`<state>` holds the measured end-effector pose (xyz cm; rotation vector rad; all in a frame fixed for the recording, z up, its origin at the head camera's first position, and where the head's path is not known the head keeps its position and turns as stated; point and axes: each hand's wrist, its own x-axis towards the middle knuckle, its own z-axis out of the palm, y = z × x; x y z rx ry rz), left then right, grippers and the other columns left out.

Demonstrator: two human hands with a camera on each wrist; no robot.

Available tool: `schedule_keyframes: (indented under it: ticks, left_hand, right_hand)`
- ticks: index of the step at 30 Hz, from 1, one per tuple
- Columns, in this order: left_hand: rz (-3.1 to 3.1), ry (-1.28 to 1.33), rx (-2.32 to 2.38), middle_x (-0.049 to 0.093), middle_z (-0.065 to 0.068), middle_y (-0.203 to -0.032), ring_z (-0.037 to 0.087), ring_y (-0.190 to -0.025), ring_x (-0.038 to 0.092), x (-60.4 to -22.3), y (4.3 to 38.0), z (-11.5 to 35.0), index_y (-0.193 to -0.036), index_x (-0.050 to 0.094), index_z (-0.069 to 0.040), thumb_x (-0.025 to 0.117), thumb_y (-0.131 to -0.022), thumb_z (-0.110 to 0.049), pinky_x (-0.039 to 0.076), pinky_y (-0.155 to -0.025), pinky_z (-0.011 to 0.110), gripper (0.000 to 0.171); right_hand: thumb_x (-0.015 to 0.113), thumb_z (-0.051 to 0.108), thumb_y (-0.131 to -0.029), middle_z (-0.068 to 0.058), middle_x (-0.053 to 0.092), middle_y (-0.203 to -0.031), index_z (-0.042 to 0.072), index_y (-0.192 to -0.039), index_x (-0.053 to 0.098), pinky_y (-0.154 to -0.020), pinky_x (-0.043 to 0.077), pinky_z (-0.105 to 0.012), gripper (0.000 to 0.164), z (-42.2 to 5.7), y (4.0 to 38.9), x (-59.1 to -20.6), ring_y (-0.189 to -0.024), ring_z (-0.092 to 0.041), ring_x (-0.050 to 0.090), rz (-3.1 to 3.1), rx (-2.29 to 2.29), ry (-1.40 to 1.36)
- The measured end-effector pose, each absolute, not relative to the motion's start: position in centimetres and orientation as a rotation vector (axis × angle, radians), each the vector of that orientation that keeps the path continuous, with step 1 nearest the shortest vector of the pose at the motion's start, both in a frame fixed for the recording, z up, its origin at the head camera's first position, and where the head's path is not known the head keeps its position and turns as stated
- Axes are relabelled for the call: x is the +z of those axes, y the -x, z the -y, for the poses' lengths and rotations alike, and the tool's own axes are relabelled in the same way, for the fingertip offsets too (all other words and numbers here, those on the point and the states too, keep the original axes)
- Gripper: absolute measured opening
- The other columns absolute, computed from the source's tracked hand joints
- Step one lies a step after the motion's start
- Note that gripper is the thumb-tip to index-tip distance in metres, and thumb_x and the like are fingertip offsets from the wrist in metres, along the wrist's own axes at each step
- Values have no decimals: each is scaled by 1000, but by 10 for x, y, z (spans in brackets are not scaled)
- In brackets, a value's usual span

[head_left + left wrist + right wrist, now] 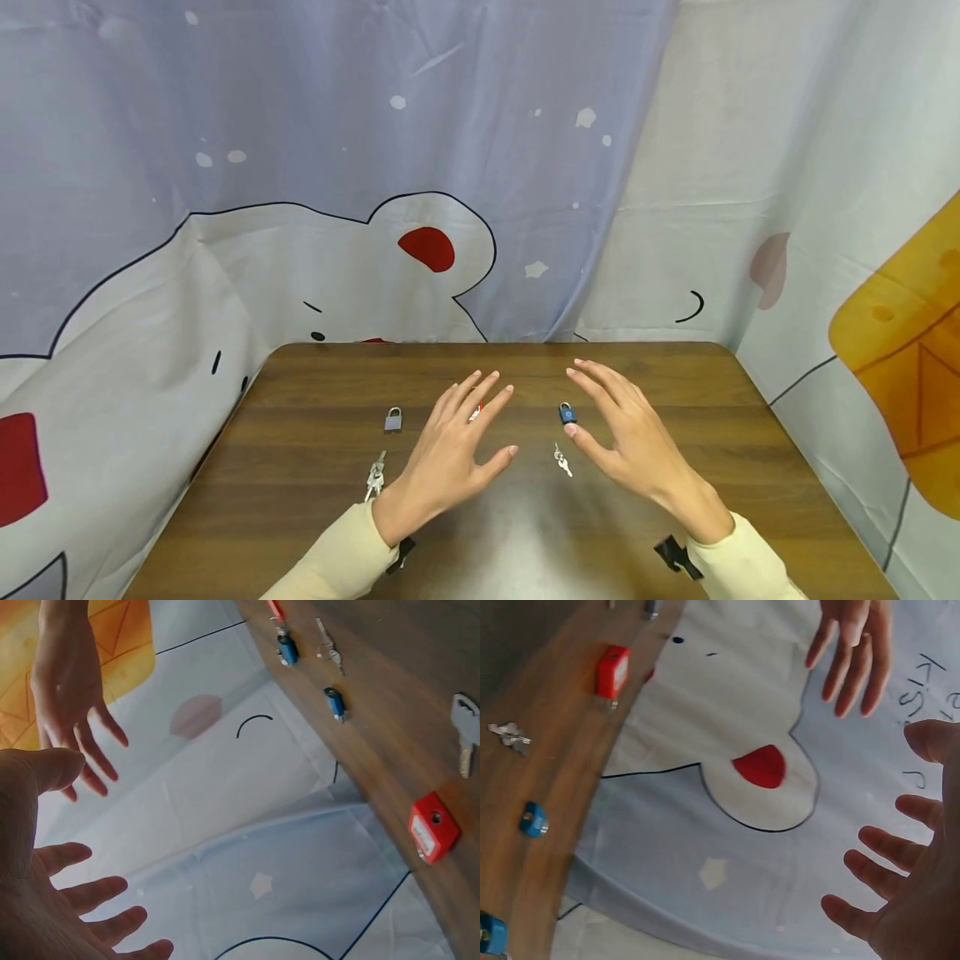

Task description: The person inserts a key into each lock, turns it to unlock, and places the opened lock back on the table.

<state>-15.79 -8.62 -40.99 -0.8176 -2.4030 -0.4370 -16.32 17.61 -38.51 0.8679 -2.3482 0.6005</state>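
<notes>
Both hands hover over the wooden table, fingers spread, holding nothing. My left hand [450, 454] is raised between the grey padlock [393, 423] and the blue padlock [568, 414]; its fingers mostly cover a red padlock [476, 413], plainer in the left wrist view as a red padlock [433, 829]. Beside the blue padlock is my right hand [637, 437], its thumb overlapping the padlock's lower edge in the head view; contact is not evident. A small bunch of keys [562, 460] lies below that padlock. More keys [376, 477] lie by the left wrist, partly hidden.
A second blue padlock [491, 935] shows at the right wrist view's edge; the right hand likely hides it from the head view. A patterned curtain [330, 125] hangs behind and beside the table [510, 550]. Black straps [678, 557] sit at the wrists.
</notes>
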Motion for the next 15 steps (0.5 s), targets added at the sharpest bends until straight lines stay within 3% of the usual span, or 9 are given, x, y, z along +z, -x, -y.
schedule_keyframes:
  ticks: [8, 15]
  left_hand:
    - [2436, 804, -416, 30, -3, -152, 22, -142, 27, -423, 152, 93, -144, 33, -26, 60, -82, -50, 26, -114, 47, 72]
    - [2446, 796, -411, 33, -3, -151, 22, -141, 29, -435, 148, 97, -142, 37, -26, 62, -81, -50, 28, -112, 47, 70]
  right_hand:
    - [60, 41, -86, 0, 42, -143, 29, -142, 35, -104, 34, -49, 63, -175, 174, -409, -132, -21, 39, 2518, 581, -814]
    - [61, 42, -85, -1, 50, -134, 23, -137, 44, -102, 36, -50, 58, -175, 184, -428, -125, -25, 47, 2568, 530, -780]
